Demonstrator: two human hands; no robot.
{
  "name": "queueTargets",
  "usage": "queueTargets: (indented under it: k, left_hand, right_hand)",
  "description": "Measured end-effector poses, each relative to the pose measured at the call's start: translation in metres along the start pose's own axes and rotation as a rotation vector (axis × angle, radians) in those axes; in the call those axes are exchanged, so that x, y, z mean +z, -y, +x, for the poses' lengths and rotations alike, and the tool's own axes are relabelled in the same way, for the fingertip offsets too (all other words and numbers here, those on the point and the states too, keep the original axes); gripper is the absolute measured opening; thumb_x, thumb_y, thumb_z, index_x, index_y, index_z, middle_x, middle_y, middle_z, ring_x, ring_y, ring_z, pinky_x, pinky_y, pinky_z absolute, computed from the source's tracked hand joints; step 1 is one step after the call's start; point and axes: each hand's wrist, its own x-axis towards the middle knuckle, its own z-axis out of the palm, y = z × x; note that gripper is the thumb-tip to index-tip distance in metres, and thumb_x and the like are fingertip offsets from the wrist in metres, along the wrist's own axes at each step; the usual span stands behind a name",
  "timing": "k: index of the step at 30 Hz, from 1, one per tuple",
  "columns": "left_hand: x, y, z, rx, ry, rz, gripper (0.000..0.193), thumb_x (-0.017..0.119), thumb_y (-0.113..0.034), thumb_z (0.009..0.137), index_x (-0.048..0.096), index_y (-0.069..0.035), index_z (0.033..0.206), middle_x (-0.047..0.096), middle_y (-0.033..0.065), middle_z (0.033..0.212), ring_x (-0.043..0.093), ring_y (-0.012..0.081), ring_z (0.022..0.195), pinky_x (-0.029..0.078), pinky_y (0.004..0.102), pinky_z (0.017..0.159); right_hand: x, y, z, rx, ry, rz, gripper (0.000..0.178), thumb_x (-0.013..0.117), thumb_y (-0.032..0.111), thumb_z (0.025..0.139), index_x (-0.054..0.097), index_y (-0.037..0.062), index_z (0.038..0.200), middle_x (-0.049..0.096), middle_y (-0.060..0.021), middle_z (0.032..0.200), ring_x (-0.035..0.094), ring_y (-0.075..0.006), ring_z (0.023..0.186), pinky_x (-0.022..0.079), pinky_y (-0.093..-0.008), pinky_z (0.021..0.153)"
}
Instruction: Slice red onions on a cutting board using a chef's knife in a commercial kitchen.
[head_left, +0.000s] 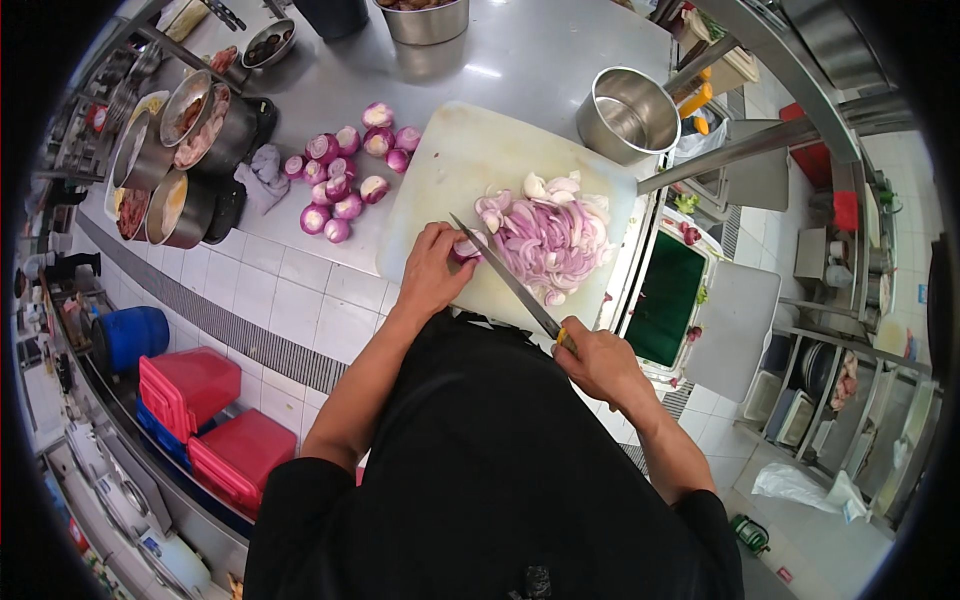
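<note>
Right hand [602, 366] holds one knife [518, 287], left hand [432, 270] one onion piece [469, 248].

Held onion [467, 251] pt. hid., blk. tub [332, 14] cropped

Commercial kitchen: steel counter [545, 75], cutting board [432, 185], metal pot [608, 140].

no legible text, label, brand, number or sign on any surface in view
</note>
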Motion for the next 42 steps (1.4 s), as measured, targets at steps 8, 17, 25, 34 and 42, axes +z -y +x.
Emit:
queueTargets:
  k: [8, 17, 25, 34, 42]
  left_hand:
    - [0.005, 0.002, -0.001, -0.003, -0.043, 0.003, 0.038, 0.083, -0.012, 0.079, 0.064, 0.0, 0.109, 0.058, 0.0123, 0.112, 0.065, 0.0288, 0.097, 0.054, 0.038, 0.087]
    - [0.007, -0.003, -0.004, -0.071, -0.044, -0.03, 0.036, 0.083, -0.013, 0.079, 0.065, -0.003, 0.109, 0.061, 0.0138, 0.111, 0.064, 0.0342, 0.102, 0.054, 0.0419, 0.09]
    - [-0.011, 0.028, 0.026, -0.106, -0.219, 0.087, 0.039, 0.083, -0.011, 0.078, 0.065, -0.003, 0.112, 0.061, 0.0156, 0.111, 0.062, 0.0368, 0.105, 0.052, 0.0459, 0.091]
    - [0.008, -0.011, 0.018, 0.129, -0.025, 0.186, 0.042, 0.082, -0.018, 0.081, 0.067, -0.005, 0.118, 0.061, 0.0164, 0.119, 0.059, 0.0373, 0.114, 0.05, 0.0461, 0.1]
    - [-0.001, 0.005, -0.02, 0.061, 0.02, 0.097, 0.047, 0.082, -0.018, 0.081, 0.064, -0.006, 0.123, 0.061, 0.0157, 0.122, 0.057, 0.0372, 0.119, 0.049, 0.046, 0.103]
  right_hand:
    - [0.004, -0.004, 0.001, -0.046, -0.005, -0.014, 0.034, 0.061, 0.034, 0.101, 0.054, 0.0038, 0.114, 0.07, -0.0274, 0.077, 0.07, -0.0496, 0.078, 0.055, -0.059, 0.073]
    - [0.066, 0.001, 0.078, -0.167, -0.175, 0.034, 0.033, 0.06, 0.03, 0.102, 0.05, 0.0015, 0.115, 0.07, -0.0243, 0.08, 0.07, -0.0464, 0.078, 0.054, -0.0574, 0.072]
    - [0.078, -0.003, 0.089, -0.175, -0.221, 0.084, 0.034, 0.06, 0.031, 0.102, 0.05, 0.0036, 0.119, 0.07, -0.0254, 0.081, 0.07, -0.0472, 0.078, 0.053, -0.0577, 0.072]
    - [0.054, -0.009, 0.058, 0.033, -0.203, 0.285, 0.037, 0.057, 0.036, 0.104, 0.051, 0.0035, 0.12, 0.07, -0.0299, 0.083, 0.068, -0.0524, 0.081, 0.051, -0.0604, 0.075]
    - [0.067, -0.015, 0.069, 0.012, -0.143, 0.27, 0.043, 0.058, 0.038, 0.103, 0.051, 0.0037, 0.127, 0.07, -0.0321, 0.09, 0.067, -0.0538, 0.089, 0.05, -0.0593, 0.079]
